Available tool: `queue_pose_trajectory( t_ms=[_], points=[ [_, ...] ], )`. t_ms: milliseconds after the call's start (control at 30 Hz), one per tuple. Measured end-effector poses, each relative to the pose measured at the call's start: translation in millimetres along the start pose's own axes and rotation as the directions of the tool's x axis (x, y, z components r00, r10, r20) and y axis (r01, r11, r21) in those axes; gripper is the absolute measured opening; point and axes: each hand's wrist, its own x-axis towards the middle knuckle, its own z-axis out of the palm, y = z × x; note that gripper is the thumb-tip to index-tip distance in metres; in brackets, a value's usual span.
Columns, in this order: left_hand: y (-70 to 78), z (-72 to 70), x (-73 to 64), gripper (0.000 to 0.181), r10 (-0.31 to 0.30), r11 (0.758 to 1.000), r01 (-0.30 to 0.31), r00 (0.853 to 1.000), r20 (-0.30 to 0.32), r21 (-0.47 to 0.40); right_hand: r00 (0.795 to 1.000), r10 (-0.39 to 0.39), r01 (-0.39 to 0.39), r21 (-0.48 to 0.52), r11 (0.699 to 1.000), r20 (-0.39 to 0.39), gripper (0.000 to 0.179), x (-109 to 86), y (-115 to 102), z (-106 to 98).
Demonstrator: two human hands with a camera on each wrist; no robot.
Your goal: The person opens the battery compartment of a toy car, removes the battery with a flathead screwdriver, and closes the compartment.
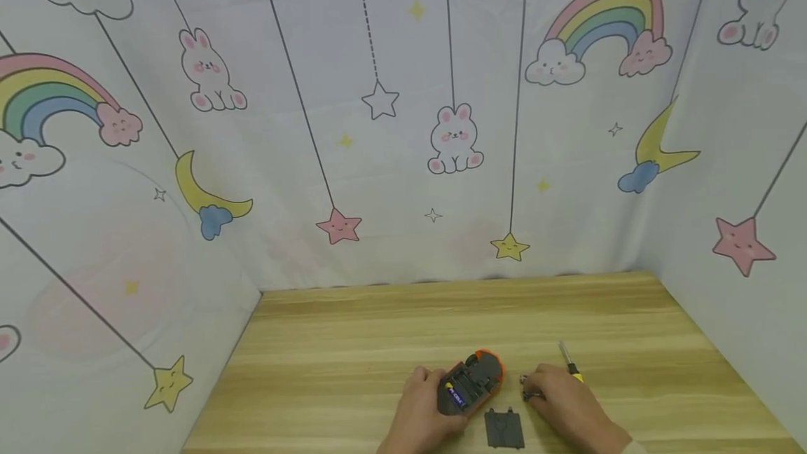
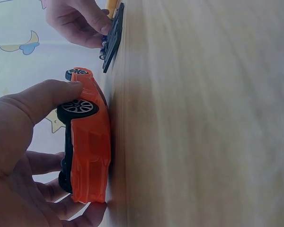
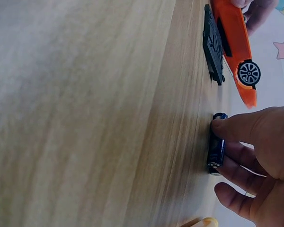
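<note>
Over the near part of the bench (image 1: 328, 342), an orange toy car (image 1: 488, 370) is upside down, its long axis slanting from lower left to upper right in the head view; which end is the nose I cannot tell. The left hand (image 1: 419, 405) has its grip clamped round the car. Only the head view looks into its battery compartment (image 1: 477, 384), where one purple cell (image 1: 455, 396) lies on the left; the left wrist view shows the orange flank and wheels instead. The right hand (image 1: 561, 398) pinches a blue battery (image 3: 217, 149), clear in the right wrist view, with a second battery end just beside it. A dark cover (image 1: 504, 428) lies between the hands; a screwdriver (image 1: 569, 359) lies beyond the right.
</note>
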Motion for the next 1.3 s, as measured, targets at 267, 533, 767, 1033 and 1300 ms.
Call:
queue_pose_trajectory(
  t_ms=[267, 533, 767, 1033, 1300],
  points=[
    [1.5, -1.2, -1.3, 0.083, 0.003, 1.000, -0.003, 1.000, 0.001, -0.005, 0.998, 0.010, -0.013, -0.051, 0.999, -0.064, 0.019, 0.5, -3, 1],
    [2.2, -1.5, -1.0, 0.084, -0.008, 1.000, 0.008, 1.000, 0.004, -0.012, 0.997, 0.019, -0.022, -0.041, 0.999, -0.076, 0.020, -0.1, -4, 0],
    [3.3, -3.2, -1.5, 0.084, -0.013, 1.000, 0.013, 1.000, 0.008, -0.014, 0.996, 0.023, -0.025, -0.019, 1.000, -0.083, 0.023, 0.8, -6, -2],
    [3.5, -4.2, -2.4, 0.084, -0.003, 1.000, 0.003, 1.000, 0.001, -0.002, 0.993, -0.037, 0.040, 0.016, 0.999, -0.114, 0.027, 2.2, -15, -9],
    [1.9, -2.6, -2.6, 0.084, 0.010, 1.000, -0.010, 1.000, -0.007, 0.020, 0.997, -0.004, 0.009, 0.070, 0.997, -0.078, 0.031, 11.9, -33, -10]
  ],
)
